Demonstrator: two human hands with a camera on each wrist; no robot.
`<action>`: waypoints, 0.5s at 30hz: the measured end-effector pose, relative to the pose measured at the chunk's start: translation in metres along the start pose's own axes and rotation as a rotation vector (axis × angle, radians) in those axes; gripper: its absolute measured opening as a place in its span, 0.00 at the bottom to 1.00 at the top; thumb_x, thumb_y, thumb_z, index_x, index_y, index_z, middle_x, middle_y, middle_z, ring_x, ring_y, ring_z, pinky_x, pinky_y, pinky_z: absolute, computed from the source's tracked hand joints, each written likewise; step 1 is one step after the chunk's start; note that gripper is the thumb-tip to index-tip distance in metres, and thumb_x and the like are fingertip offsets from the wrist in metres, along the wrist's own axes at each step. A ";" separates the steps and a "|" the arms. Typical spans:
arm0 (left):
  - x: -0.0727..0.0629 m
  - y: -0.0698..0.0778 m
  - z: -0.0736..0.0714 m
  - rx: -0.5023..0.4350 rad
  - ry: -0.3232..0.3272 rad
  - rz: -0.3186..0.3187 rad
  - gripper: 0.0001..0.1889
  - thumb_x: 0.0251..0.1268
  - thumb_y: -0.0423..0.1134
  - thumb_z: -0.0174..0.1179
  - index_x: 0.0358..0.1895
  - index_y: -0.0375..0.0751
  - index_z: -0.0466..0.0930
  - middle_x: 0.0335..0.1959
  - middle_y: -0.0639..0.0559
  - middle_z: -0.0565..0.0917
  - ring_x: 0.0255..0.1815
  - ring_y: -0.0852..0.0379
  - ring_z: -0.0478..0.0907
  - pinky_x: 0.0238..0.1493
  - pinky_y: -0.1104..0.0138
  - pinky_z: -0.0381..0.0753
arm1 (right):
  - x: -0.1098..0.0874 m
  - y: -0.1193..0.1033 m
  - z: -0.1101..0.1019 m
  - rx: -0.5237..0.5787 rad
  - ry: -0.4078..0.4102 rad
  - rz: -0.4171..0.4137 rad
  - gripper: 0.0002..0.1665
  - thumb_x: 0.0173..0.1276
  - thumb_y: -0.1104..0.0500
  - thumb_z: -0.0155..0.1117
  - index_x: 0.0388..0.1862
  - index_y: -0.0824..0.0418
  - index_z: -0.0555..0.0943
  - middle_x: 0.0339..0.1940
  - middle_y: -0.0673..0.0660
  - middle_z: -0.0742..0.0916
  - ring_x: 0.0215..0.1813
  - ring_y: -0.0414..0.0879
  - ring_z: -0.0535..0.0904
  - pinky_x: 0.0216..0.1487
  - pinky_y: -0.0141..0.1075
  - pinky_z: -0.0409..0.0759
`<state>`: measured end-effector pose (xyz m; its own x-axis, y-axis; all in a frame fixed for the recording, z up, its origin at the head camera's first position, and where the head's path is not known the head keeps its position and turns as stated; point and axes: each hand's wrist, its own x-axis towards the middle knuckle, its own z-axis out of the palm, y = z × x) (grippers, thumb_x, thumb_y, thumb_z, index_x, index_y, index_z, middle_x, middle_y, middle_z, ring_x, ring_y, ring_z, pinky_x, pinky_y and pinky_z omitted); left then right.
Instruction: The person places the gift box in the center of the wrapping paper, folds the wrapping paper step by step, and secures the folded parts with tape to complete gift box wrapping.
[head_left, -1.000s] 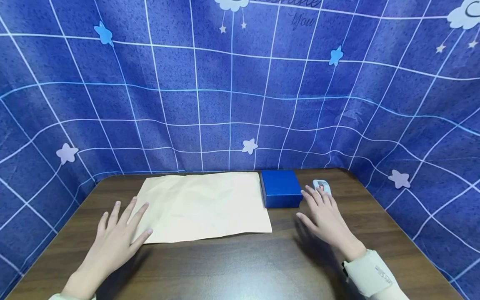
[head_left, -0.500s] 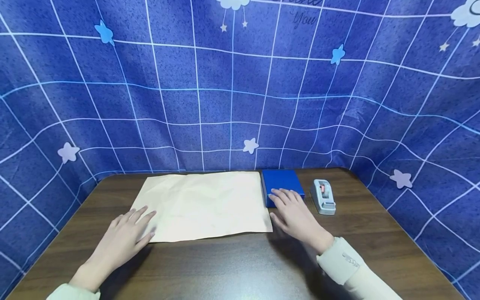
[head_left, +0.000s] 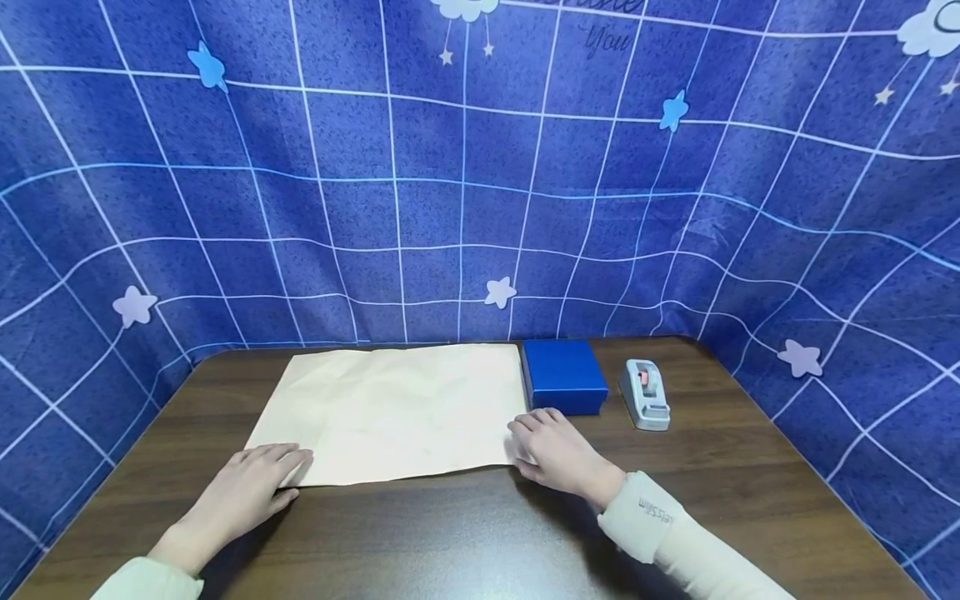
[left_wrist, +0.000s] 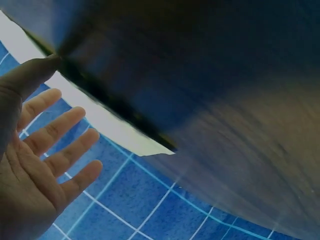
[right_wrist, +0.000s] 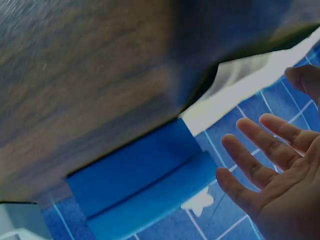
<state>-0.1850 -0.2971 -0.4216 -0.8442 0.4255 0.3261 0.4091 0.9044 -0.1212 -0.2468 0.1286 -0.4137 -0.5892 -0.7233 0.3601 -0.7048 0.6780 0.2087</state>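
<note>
A cream sheet of paper (head_left: 405, 417), slightly wrinkled, lies flat across the left and middle of the table. My left hand (head_left: 243, 492) is over its near left corner, fingertips overlapping the paper in the head view. In the left wrist view the fingers of that hand (left_wrist: 35, 175) are spread and relaxed, with the thumb tip right at the paper's edge (left_wrist: 115, 125). Over the near right corner is my right hand (head_left: 562, 454). The right wrist view shows this hand's fingers (right_wrist: 255, 160) loosely extended, nothing held between them.
A blue box (head_left: 562, 377) stands against the paper's right edge. To its right sits a light blue tape dispenser (head_left: 647, 396) with a small pinkish roll. Behind the dark wooden table (head_left: 450, 533) hangs a blue curtain (head_left: 420, 208) with a grid and stars.
My right hand has moved left from beside the tape dispenser, past the box, to the paper's near right corner. My left hand has drawn back slightly toward the near left corner.
</note>
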 end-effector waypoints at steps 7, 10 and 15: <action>0.002 -0.005 0.003 -0.002 -0.007 0.020 0.21 0.41 0.37 0.70 0.44 0.45 0.79 0.41 0.50 0.83 0.38 0.50 0.82 0.38 0.52 0.75 | 0.002 -0.006 0.010 -0.013 -0.084 -0.005 0.22 0.53 0.46 0.67 0.44 0.55 0.77 0.40 0.50 0.84 0.44 0.47 0.77 0.49 0.42 0.74; 0.002 -0.006 0.004 0.007 0.022 0.040 0.17 0.40 0.34 0.70 0.38 0.49 0.78 0.36 0.55 0.83 0.33 0.55 0.81 0.36 0.54 0.75 | 0.003 -0.006 0.012 -0.026 -0.083 -0.001 0.21 0.53 0.46 0.67 0.42 0.55 0.77 0.38 0.49 0.83 0.42 0.46 0.77 0.45 0.40 0.74; 0.002 -0.005 0.006 0.017 0.033 0.062 0.17 0.38 0.30 0.69 0.32 0.53 0.75 0.32 0.59 0.81 0.27 0.58 0.79 0.32 0.56 0.74 | 0.003 -0.007 0.014 -0.019 -0.086 0.001 0.17 0.52 0.48 0.67 0.38 0.54 0.77 0.33 0.47 0.83 0.37 0.44 0.78 0.39 0.38 0.74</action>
<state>-0.1908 -0.3008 -0.4257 -0.8052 0.4799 0.3485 0.4543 0.8768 -0.1577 -0.2489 0.1198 -0.4270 -0.6224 -0.7304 0.2814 -0.6967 0.6808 0.2260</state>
